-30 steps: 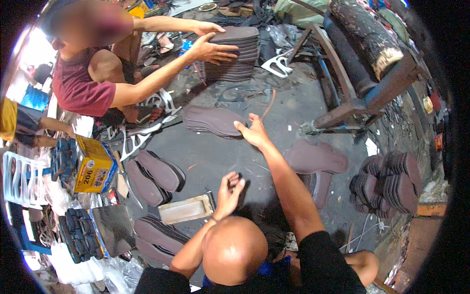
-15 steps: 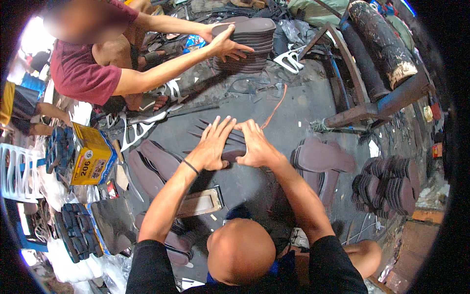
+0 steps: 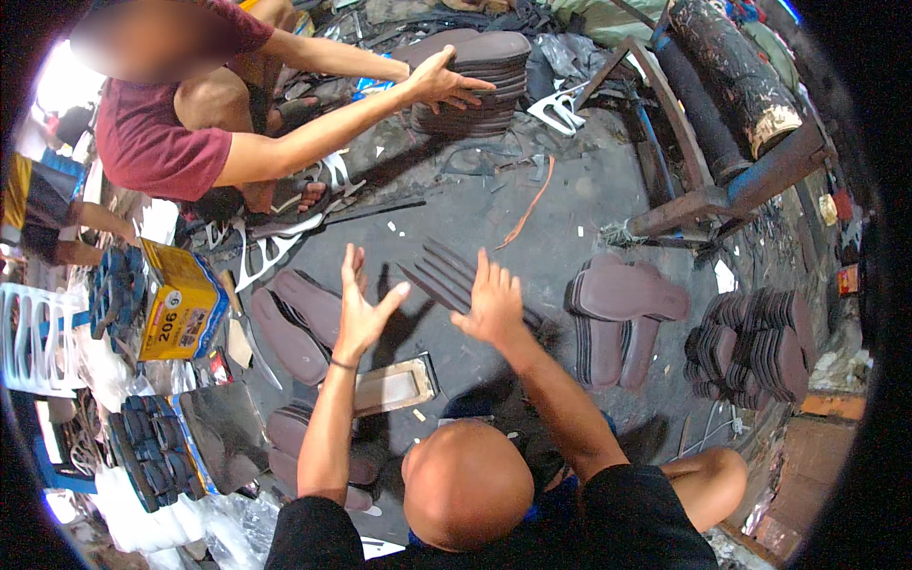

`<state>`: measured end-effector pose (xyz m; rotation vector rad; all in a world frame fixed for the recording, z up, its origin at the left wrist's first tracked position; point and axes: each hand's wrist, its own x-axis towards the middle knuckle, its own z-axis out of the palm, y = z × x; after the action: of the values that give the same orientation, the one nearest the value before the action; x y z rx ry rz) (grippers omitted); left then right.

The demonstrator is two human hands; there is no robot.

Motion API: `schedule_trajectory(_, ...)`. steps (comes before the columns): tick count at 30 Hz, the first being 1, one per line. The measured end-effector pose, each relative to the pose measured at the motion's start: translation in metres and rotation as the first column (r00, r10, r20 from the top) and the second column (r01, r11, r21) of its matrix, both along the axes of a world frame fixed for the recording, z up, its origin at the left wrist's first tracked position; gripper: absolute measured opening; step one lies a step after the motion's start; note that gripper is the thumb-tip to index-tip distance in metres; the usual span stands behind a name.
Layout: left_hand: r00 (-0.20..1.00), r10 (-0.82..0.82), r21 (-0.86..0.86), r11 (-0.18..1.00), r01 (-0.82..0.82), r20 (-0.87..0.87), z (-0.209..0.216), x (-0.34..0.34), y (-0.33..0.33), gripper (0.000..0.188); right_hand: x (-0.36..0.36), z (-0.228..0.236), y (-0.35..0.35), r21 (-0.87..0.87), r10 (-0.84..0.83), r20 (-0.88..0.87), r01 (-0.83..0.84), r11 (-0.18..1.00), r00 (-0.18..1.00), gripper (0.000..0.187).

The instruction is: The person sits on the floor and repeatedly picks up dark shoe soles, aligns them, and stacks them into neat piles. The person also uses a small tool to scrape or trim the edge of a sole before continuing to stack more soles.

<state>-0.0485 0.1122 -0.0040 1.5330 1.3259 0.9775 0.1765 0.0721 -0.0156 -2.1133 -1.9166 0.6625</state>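
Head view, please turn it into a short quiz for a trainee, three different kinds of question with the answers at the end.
1. True or false: the left hand is open, with its thumb spread away from its fingers.
2. Multiple choice: what colour is the shirt of the person crouching by the tall stack of soles? A) white B) maroon C) green
3. Fill in: between the left hand and the right hand, the fanned soles show mainly their thin ____, not their broad flat faces.

Key: 1. True. 2. B. 3. Edges.
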Motion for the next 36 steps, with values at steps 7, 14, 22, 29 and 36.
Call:
schedule_trajectory(7,0.726,-0.230,0.416,0.692,0.590,-0.648,0.144,0.028,0.000,0.109,-0.017,-0.045,-0.029,0.543,0.112,-0.518,0.225,0.809,0.848,0.118)
schedule_trajectory(14,0.619,-0.363,0.171,0.754,0.634,-0.697,0.094,0.008,-0.003,0.124,-0.010,-0.005,-0.030,0.057,0.105,-0.026,-0.104,0.993,0.994,0.106)
schedule_trajectory(22,0.651,-0.479,0.105,0.753,0.650,-0.589,0.104,-0.012,0.005,0.115,0.009,-0.038,-0.051,0.369,0.188,-0.213,-0.099,0.924,0.959,0.098)
schedule_trajectory(29,0.571,-0.627,0.016,0.666,0.746,-0.530,0.101,0.037,-0.017,0.108,0.012,-0.094,-0.047,0.552,0.455,-0.215,-0.277,0.787,0.864,0.095)
schedule_trajectory(36,0.586,-0.594,0.084,0.659,0.747,-0.551,0.093,0.049,-0.020,0.110,0.013,-0.110,-0.048,0.552,0.542,-0.201,-0.363,0.751,0.816,0.089)
